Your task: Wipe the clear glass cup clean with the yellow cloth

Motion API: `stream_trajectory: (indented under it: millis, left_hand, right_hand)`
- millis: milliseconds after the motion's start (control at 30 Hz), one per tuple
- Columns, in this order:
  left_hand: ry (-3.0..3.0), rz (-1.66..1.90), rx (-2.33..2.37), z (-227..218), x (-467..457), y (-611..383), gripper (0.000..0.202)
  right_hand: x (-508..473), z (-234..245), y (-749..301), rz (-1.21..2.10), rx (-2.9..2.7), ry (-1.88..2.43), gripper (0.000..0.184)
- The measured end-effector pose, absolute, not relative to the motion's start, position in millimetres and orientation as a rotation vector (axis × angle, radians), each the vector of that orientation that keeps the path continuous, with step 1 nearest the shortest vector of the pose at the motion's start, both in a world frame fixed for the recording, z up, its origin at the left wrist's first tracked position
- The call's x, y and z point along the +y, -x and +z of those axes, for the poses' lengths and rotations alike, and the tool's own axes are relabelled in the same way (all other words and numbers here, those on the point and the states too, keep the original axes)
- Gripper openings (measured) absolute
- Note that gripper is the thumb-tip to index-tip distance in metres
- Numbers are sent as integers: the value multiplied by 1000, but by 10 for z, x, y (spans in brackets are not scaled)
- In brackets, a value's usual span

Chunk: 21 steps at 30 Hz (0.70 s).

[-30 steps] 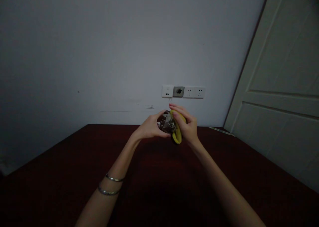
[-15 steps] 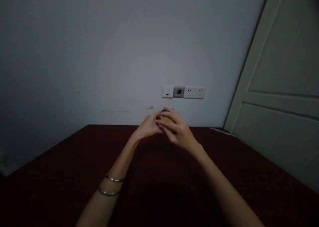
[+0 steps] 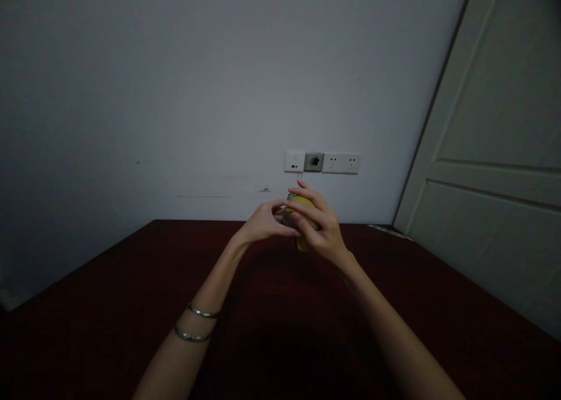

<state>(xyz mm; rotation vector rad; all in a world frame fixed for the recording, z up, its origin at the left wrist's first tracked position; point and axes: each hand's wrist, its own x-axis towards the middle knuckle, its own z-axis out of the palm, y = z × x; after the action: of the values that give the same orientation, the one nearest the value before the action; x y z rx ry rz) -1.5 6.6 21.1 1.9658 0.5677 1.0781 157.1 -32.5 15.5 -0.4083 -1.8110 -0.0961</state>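
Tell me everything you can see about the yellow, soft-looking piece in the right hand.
The yellow, soft-looking piece, perhaps cloth or sponge, is gripped in the right hand, whose fingers cover much of it. A patch shows between them and a rounded end juts out below. It is held above the dark red tabletop, against a greyish, glassy-looking object at the left hand. Its full shape and texture can't be made out.
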Motion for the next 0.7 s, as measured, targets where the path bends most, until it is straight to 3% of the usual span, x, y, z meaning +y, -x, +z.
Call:
stream_trajectory:
  millis: [267, 533, 700]
  left_hand:
    - [-1818, 1033, 516, 252, 22, 9, 63]
    - [-1964, 1134, 612, 242, 41, 11, 44]
    - [-1978, 1098, 656, 265, 20, 2, 57]
  right_hand:
    - [-305, 206, -1537, 153, -1506, 445, 25]
    - [-388, 208, -1564, -91, -1823, 395, 27]
    - [-347, 246, -1574, 56, -1662, 465, 25]
